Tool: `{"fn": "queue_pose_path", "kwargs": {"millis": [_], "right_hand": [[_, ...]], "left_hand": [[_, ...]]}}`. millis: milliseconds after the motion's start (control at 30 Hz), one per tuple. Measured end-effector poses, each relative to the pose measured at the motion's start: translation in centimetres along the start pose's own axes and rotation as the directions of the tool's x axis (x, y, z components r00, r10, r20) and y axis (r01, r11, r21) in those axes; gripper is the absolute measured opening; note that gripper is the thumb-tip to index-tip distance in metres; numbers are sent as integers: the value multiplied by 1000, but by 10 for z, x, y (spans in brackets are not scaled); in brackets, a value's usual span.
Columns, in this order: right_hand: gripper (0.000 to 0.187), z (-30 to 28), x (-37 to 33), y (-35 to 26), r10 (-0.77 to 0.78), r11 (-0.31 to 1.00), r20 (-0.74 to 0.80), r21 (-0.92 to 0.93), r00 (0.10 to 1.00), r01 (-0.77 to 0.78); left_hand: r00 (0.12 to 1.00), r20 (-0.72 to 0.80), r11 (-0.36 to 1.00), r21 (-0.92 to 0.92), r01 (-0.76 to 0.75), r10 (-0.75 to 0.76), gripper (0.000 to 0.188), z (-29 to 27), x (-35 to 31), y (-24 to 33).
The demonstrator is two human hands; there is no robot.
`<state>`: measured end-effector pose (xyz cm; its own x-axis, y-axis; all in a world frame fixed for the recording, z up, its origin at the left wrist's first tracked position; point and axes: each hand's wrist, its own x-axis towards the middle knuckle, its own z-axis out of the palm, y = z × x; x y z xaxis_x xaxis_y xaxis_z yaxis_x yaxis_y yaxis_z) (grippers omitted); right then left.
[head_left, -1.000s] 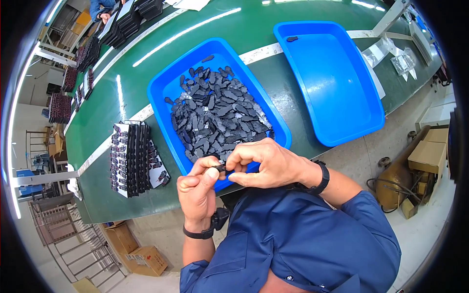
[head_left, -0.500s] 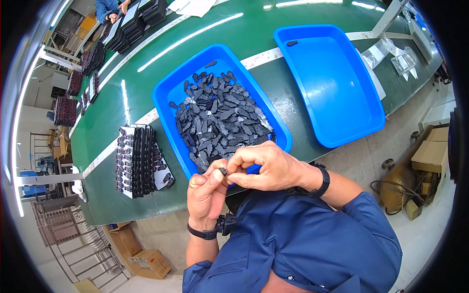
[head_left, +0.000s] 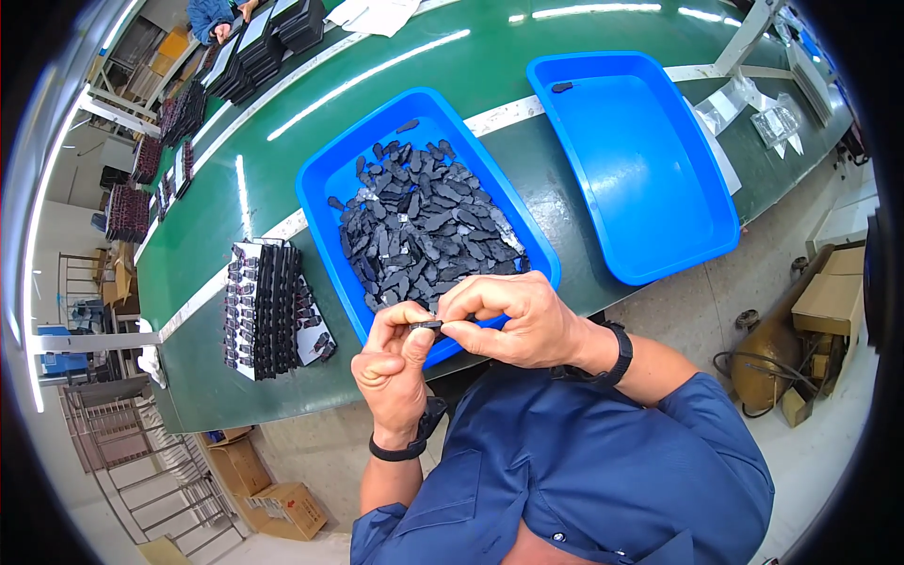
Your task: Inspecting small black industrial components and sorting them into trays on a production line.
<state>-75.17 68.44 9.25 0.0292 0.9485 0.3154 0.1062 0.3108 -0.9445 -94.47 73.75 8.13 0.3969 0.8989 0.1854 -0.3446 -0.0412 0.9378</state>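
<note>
Between the fingertips of both hands is a small flat black part (head_left: 428, 325), held over the near edge of a blue tray (head_left: 311, 202). My left hand (head_left: 394, 369) pinches its left end between thumb and index finger. From the other side, my right hand (head_left: 513, 320) grips the right end, its fingers curled and partly covering it. Beneath and beyond my hands, the tray holds a heap of similar flat black parts (head_left: 424, 217), with a few pale bits among them. What exact kind of part it is, I cannot make out.
A second blue tray (head_left: 650, 169) stands to the right, one black part (head_left: 562, 88) near its far left corner. Left of the full tray are stacked black-and-white racks (head_left: 264, 309). Clear plastic bags (head_left: 777, 122) lie far right. A co-worker's hands (head_left: 226, 28) are at far left.
My hands have drawn slightly apart, and the black part now lies level and shows more of its length. My left hand has turned and shifted a little left.
</note>
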Motion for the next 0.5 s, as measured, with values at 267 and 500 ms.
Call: {"fn": "queue_pose_path", "kwargs": {"millis": [267, 500], "right_hand": [[11, -2, 2, -12, 192, 972, 34, 132, 981, -195], [18, -6, 3, -10, 258, 962, 193, 39, 946, -271]], "left_hand": [[981, -2, 944, 270, -187, 195, 25, 4, 0, 4], [933, 183, 824, 437, -360, 310, 22, 12, 4, 8]]}}
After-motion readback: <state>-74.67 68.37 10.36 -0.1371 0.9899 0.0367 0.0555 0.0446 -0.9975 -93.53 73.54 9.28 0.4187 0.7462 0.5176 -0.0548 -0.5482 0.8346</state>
